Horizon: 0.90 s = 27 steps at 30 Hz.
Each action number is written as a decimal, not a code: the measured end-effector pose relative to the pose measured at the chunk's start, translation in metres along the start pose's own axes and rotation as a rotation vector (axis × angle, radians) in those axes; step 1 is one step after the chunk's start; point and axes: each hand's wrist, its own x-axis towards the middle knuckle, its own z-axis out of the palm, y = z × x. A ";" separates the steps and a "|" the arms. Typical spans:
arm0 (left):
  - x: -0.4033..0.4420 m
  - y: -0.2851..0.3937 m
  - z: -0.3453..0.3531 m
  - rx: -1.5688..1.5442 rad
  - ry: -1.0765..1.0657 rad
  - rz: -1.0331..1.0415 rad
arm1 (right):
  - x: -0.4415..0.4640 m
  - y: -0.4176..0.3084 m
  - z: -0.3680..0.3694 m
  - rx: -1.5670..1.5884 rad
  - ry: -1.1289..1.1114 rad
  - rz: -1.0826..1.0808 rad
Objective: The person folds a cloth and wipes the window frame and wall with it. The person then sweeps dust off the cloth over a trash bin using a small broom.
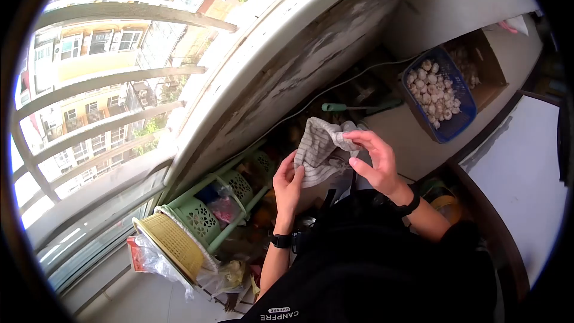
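Observation:
A crumpled grey-and-white striped cloth (323, 151) is held up in front of my body, between both hands. My left hand (289, 182) pinches its lower left edge between thumb and fingers. At its right side, the thumb and fingers of my right hand (378, 164) are curled around the bunched edge, gripping it. Folds hide part of the cloth, and its full shape cannot be made out.
Below left stands a green plastic rack (203, 218) with bagged items, beside a yellow woven basket (170, 242). A blue basket of garlic bulbs (433, 93) sits by a cardboard box (487, 63) at upper right. A barred window (113, 78) fills the left; a white-topped table (520, 173) stands right.

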 end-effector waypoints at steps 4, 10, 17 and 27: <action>-0.019 -0.020 -0.037 0.473 0.087 0.175 | -0.008 0.004 0.000 -0.057 0.156 -0.125; -0.061 -0.069 -0.106 0.461 0.146 0.214 | -0.044 0.010 0.012 -0.101 0.310 -0.131; -0.128 -0.122 -0.163 0.213 0.150 0.453 | -0.112 0.003 0.054 -0.267 0.331 -0.159; -0.189 -0.187 -0.187 0.243 0.190 0.497 | -0.228 0.019 0.083 -0.303 0.431 -0.179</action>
